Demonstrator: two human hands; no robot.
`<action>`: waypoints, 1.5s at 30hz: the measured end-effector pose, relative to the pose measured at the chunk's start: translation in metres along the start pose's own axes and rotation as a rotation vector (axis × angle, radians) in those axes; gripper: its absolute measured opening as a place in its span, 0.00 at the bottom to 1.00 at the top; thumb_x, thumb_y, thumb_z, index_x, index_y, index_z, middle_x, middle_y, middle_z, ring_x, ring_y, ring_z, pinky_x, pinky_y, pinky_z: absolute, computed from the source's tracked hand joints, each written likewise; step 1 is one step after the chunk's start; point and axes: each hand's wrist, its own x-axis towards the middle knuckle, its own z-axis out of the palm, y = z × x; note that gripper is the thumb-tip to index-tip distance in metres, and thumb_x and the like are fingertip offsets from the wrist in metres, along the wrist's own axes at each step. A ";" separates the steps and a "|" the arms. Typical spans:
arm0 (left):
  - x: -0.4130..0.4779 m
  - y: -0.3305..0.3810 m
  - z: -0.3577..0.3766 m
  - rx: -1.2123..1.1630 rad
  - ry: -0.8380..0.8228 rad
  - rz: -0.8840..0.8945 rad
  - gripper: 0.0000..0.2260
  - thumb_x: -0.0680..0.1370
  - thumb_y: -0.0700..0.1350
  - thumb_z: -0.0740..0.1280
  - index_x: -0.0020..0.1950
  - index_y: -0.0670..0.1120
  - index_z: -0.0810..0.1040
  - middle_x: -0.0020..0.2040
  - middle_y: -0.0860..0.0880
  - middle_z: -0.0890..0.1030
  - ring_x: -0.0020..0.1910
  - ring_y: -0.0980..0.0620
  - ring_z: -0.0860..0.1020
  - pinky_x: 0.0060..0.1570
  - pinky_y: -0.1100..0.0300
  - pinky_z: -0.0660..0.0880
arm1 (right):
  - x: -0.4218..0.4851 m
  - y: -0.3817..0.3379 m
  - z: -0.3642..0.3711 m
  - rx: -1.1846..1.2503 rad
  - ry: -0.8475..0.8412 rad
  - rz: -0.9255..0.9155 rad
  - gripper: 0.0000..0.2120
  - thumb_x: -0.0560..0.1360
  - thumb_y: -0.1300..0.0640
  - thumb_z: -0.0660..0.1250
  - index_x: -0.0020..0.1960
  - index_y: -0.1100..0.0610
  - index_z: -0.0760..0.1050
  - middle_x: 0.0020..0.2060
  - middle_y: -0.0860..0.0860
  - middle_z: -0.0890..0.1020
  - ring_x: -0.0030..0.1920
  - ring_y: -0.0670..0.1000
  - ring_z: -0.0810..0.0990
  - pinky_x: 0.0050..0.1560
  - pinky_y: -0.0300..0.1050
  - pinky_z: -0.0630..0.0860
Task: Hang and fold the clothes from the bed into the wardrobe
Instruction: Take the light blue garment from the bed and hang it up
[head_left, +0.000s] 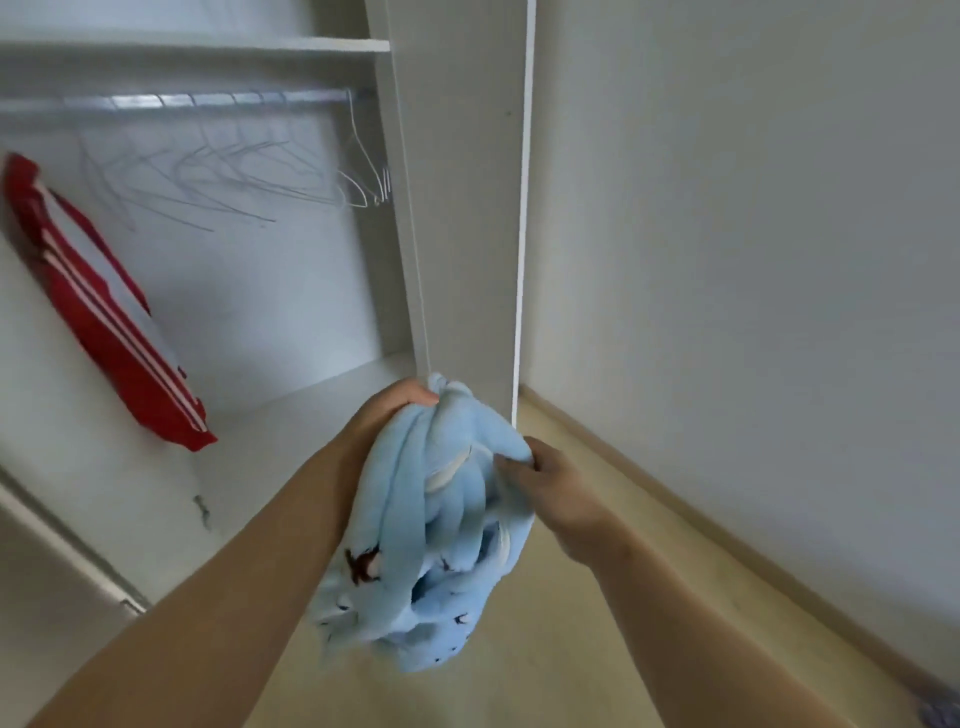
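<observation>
Asking: item one, the garment. Where is it sitting, and what is gripping it?

Answering: light-blue garment (431, 545), bunched, with small dark prints. It is hanging in the air in front of the open wardrobe (260, 291), above the floor (571, 649). The left hand (395, 402) is clenching its top fold. The right hand (558, 486) is pinching an edge at the side, fingers curling into the cloth.

Asking: step in hand?

Answering: by my judgement, the bundle is being sorted out for hanging. It is calling for the collar or shoulders to be found and the cloth shaken loose, so that a hanger is going in at the neck and not through a sleeve.

Asking: items two onward?

Answering: wire hangers (358, 182) are hanging bare on the rail (208, 98), blurred, the clearest at its right end. A red garment (104, 312) with white stripes is hanging at the left, well apart from the blue one. A top shelf (208, 44) is running above the rail.

Asking: obstructions?

Answering: the upright panel (457, 208) is standing just beyond the left hand. Both hands are being occupied, so one is probably needing to let go before reaching for a hanger. The wire hooks are crowding together and may be snagging one another.
</observation>
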 end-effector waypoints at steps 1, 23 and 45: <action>0.003 -0.001 -0.014 -0.017 -0.003 -0.058 0.11 0.78 0.37 0.57 0.38 0.41 0.74 0.28 0.46 0.79 0.28 0.53 0.77 0.43 0.58 0.70 | 0.011 -0.006 0.008 0.044 0.014 -0.010 0.06 0.79 0.57 0.61 0.50 0.57 0.76 0.45 0.53 0.81 0.45 0.51 0.78 0.47 0.46 0.75; 0.155 0.030 -0.178 -0.219 0.338 -0.053 0.08 0.78 0.48 0.61 0.54 0.56 0.78 0.48 0.53 0.83 0.51 0.49 0.78 0.47 0.52 0.78 | 0.286 -0.078 0.073 0.113 -0.312 -0.060 0.07 0.78 0.54 0.63 0.45 0.52 0.79 0.41 0.50 0.84 0.42 0.50 0.82 0.45 0.43 0.79; 0.296 0.068 -0.384 0.892 0.360 -0.048 0.26 0.63 0.52 0.76 0.58 0.50 0.74 0.53 0.52 0.79 0.52 0.52 0.78 0.57 0.51 0.75 | 0.473 -0.136 0.261 -0.143 -0.402 -0.325 0.11 0.76 0.51 0.66 0.39 0.57 0.78 0.33 0.51 0.79 0.35 0.48 0.77 0.41 0.45 0.76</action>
